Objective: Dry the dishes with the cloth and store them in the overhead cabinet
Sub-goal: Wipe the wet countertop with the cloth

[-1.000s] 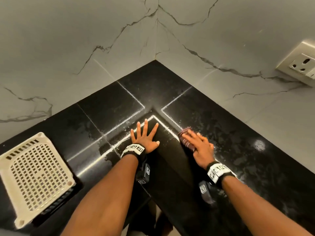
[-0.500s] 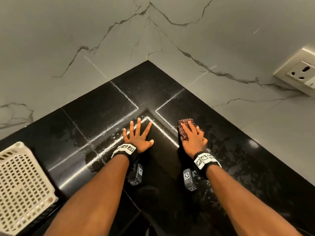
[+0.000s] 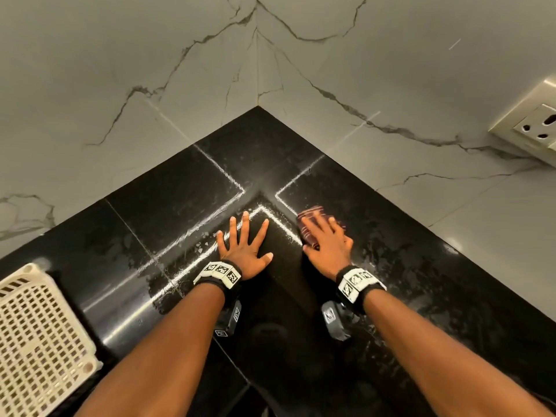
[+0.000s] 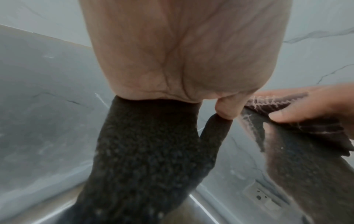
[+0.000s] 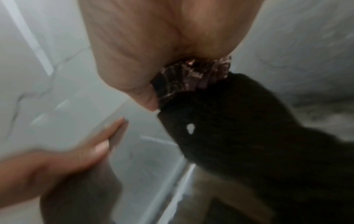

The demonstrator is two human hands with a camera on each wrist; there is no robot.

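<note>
**Pressing the cloth flat in the worktop corner**

Flat under my right hand lies the cloth, pressed onto the black countertop by straight fingers; my thumb lies along its near edge, nothing curled round it. My left hand rests palm down just beside it, fingers spread and straight, holding nothing.

Changes since half a second ago: my right hand and the cloth have shifted slightly rightward, away from the white seam line, and both are now motion-blurred. My left hand has kept its place on the counter. The perforated cream basket sits at the same spot at lower left.

Cloth condition: dark maroon with pale checked lines, bunched into folds beneath my palm in the right wrist view. It lies near the inner corner where the two marbled walls meet. The counter around it shows wet streaks.

Pose: both forearms extend forward, roughly parallel, each wrist wearing a marker band. A wall socket sits at far right.
</note>
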